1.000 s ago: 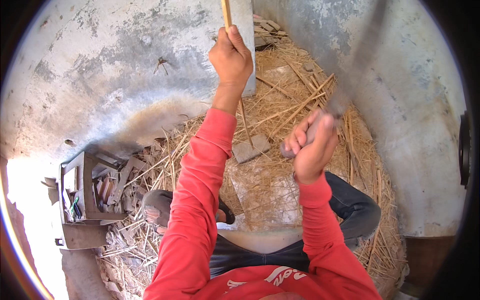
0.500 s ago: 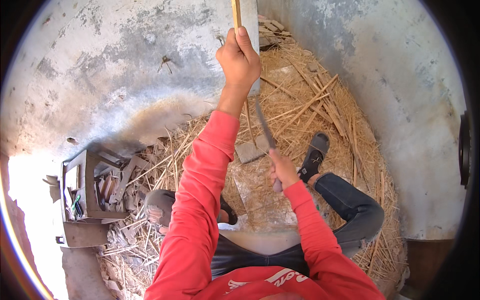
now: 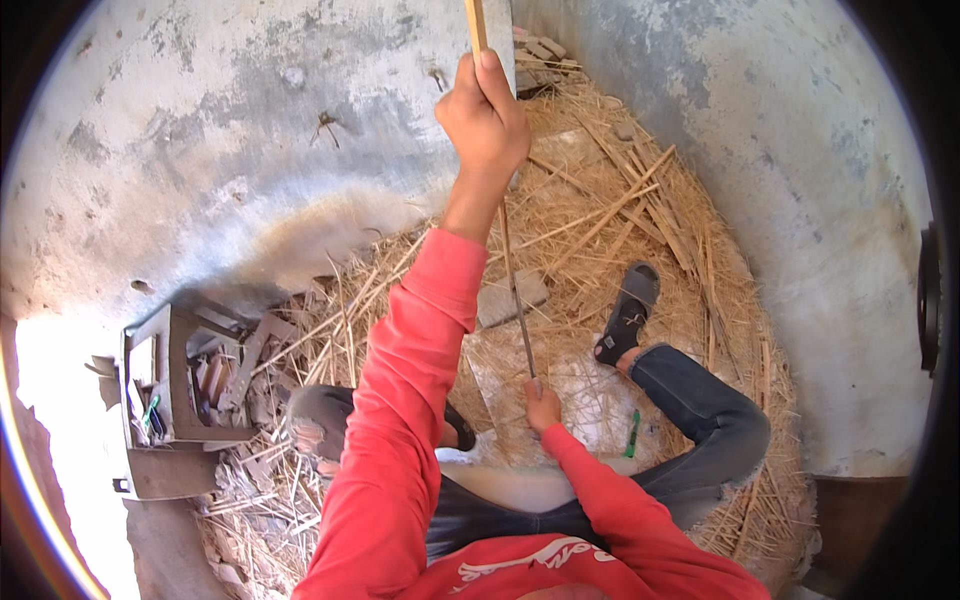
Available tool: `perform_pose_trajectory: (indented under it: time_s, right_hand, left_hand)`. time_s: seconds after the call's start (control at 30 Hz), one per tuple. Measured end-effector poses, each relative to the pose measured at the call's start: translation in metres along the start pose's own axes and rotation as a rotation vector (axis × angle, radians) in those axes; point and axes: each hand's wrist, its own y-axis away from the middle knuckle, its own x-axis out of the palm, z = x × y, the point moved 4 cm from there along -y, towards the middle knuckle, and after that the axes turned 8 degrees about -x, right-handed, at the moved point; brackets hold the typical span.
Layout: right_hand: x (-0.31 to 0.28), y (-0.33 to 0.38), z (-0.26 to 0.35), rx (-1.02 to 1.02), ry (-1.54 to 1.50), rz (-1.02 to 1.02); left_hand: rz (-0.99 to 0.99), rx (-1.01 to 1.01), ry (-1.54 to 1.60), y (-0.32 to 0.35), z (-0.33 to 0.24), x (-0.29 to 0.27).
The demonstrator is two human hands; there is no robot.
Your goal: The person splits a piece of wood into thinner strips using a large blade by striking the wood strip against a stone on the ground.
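Note:
My left hand (image 3: pixel 484 125), stretched far out ahead, is closed around a narrow strip of pale wood or bamboo (image 3: pixel 476 25). The strip sticks out above my fist and runs out of view at the top. Lower and nearer to me, my right hand (image 3: pixel 543 407) grips a long knife (image 3: pixel 521 320) by its handle, blade pointing away and seen nearly edge-on. The blade's far end lies in line with a thin brown length below my left wrist; whether the two touch, I cannot tell.
Straw and shavings (image 3: pixel 590 200) cover the floor, with split strips (image 3: pixel 660 215) piled at the right. A flat block (image 3: pixel 515 298) lies ahead. A wooden frame (image 3: pixel 180 375) with scraps stands left. A green slender object (image 3: pixel 632 433) lies by my right leg. A curved wall (image 3: pixel 800 200) rises at right.
My right hand has drawn the knife back toward me and slightly left, and the blade now looks thinner. My left hand, still holding the strip, has shifted only slightly.

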Motion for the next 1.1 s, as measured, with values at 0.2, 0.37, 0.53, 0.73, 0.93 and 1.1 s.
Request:
perform_pose_trajectory:
  time_s: [0.2,0.37,0.53,0.73,0.93,1.1]
  right_hand:
    - [-0.060,0.015,0.191,0.127,-0.576,0.143]
    - [-0.063,0.016,0.232,-0.412,-0.816,-0.119]
    - [0.004,-0.005,0.042,-0.346,-0.083,-0.260]
    - [-0.020,-0.002,0.044,0.506,-0.558,0.174]
    - [-0.071,-0.008,0.208,-0.207,-0.842,-0.034]
    - [-0.005,-0.009,0.093,-0.431,-0.580,-0.205]
  left_hand:
    - [-0.024,0.031,-0.053,0.000,0.006,-0.013]
    - [-0.033,0.059,-0.046,0.003,0.001,-0.003]
    - [0.005,0.038,-0.022,0.008,-0.009,0.014]
    - [-0.039,0.043,-0.065,0.010,0.004,-0.006]
    - [-0.013,0.013,-0.057,-0.003,0.016,-0.008]
    - [-0.030,0.000,-0.059,-0.004,0.013,-0.008]
